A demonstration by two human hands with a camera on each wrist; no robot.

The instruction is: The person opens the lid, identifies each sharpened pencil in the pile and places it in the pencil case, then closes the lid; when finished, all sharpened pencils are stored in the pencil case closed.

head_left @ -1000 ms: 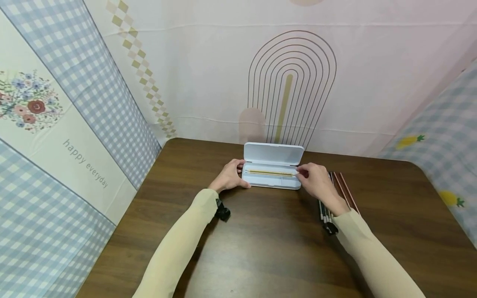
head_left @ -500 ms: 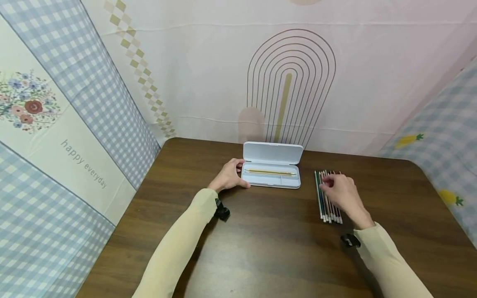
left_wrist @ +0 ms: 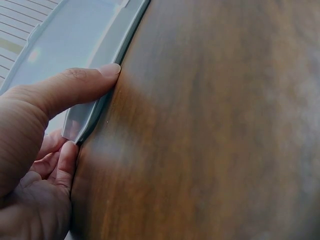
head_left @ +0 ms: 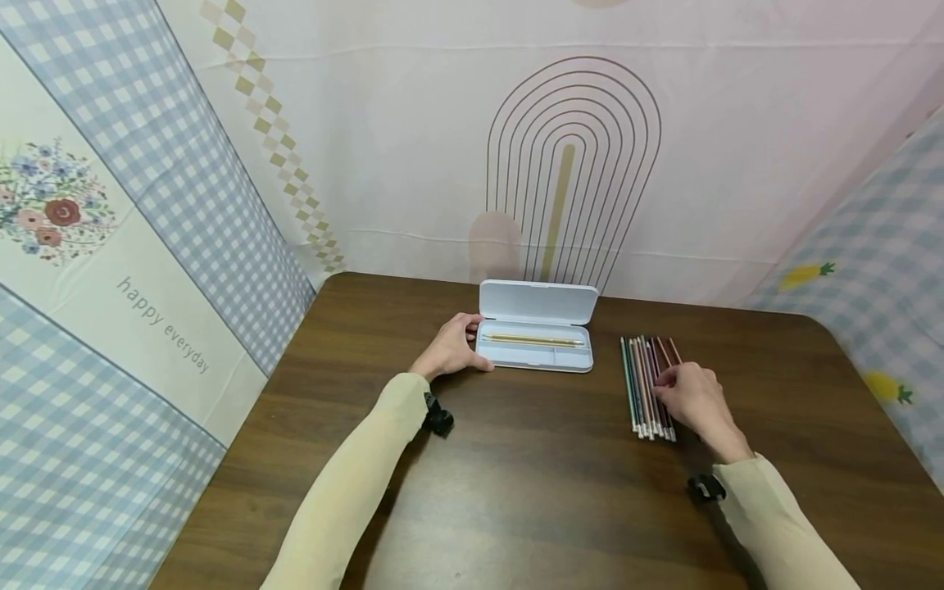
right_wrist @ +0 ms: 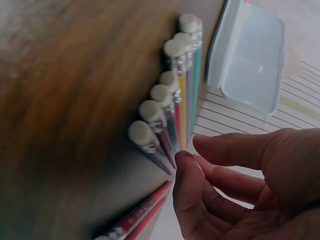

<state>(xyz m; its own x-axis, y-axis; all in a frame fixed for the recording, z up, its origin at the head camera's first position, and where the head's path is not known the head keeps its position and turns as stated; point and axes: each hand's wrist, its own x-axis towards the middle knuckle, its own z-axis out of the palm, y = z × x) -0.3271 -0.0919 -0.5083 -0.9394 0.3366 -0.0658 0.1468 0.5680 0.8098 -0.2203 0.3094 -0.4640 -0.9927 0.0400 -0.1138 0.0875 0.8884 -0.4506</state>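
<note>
A pale blue pencil case (head_left: 509, 360) lies at the back of the table with its lid (head_left: 538, 301) raised. Gold pencils (head_left: 534, 339) lie lengthwise inside it. My left hand (head_left: 450, 346) grips the case's left end, thumb on the front rim and fingers round the side. My right hand (head_left: 696, 397) is over the right side of a row of eraser-tipped pencils (head_left: 638, 385). In the right wrist view, its thumb and forefinger are curled close together with no pencil visible between them; two red pencils (right_wrist: 145, 215) lie just apart from the others.
The brown wooden table (head_left: 516, 492) has a rounded back edge. A printed cloth (head_left: 406, 164) hangs directly behind it, and checked cloths hang at the left and right. Black wrist cameras (head_left: 438, 415) sit at both cuffs.
My right hand has left the case's right end and moved right to the pencils, then slightly further right and nearer to me. The left hand keeps its grip on the case.
</note>
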